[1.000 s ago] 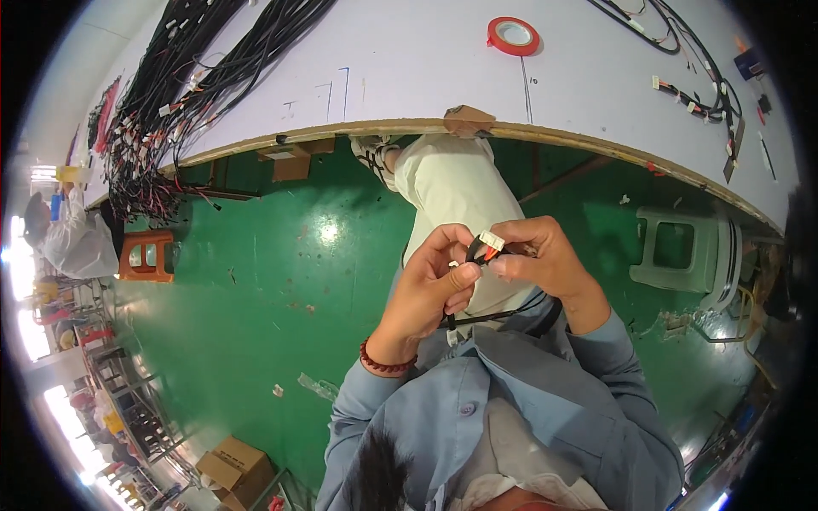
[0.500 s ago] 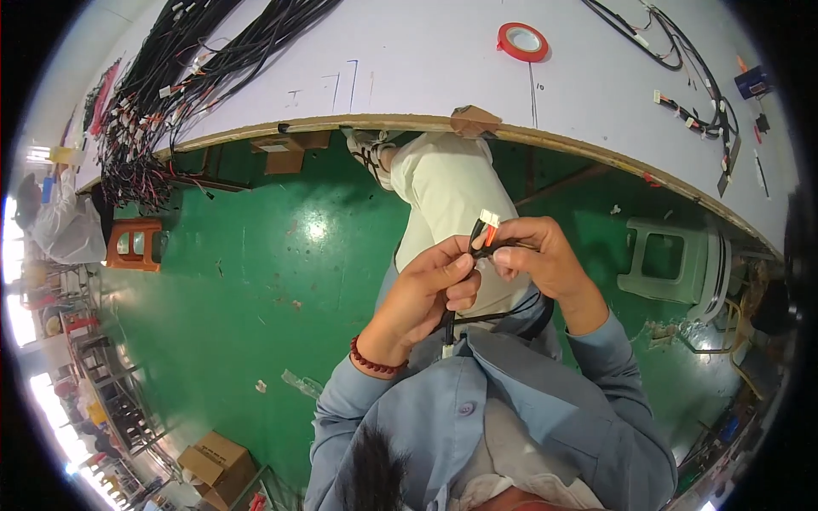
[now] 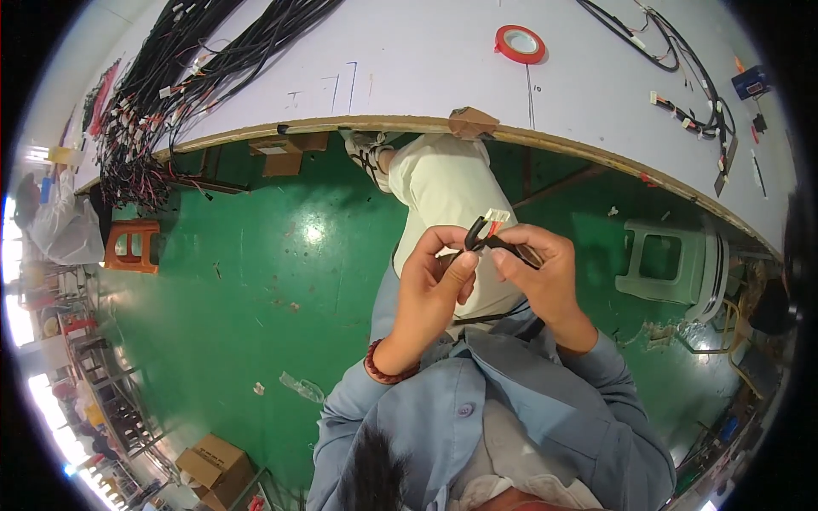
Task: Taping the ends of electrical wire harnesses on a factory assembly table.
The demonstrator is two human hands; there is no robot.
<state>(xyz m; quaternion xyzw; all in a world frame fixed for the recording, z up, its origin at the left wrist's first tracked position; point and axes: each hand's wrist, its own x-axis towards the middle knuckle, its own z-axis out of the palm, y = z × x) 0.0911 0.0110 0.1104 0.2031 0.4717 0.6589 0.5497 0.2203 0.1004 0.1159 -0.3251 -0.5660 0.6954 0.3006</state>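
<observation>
Above my lap, both hands pinch a black-sleeved wire harness (image 3: 475, 235). A white connector (image 3: 497, 216) with red and other thin wires sticks up between them, pointing toward the table. My left hand (image 3: 433, 274), with a dark red bead bracelet at the wrist, grips the black cable between thumb and fingers. Closed around a black end of the harness, my right hand (image 3: 545, 271) faces it from the other side. A black cable (image 3: 486, 319) trails below the hands across my lap. Part of the harness is hidden by my fingers.
A white table (image 3: 409, 77) spans the far side, its wooden edge curving above my knees. On it lie bundled black cables (image 3: 170, 77), a red tape roll (image 3: 520, 44) and another harness (image 3: 694, 119). Stools (image 3: 660, 262) stand on the green floor; a cardboard box (image 3: 217, 467) sits lower left.
My left hand has turned more upright around the cable. My right hand has shifted slightly right and down, drawing a black piece outward. The connector has tilted a little to the right.
</observation>
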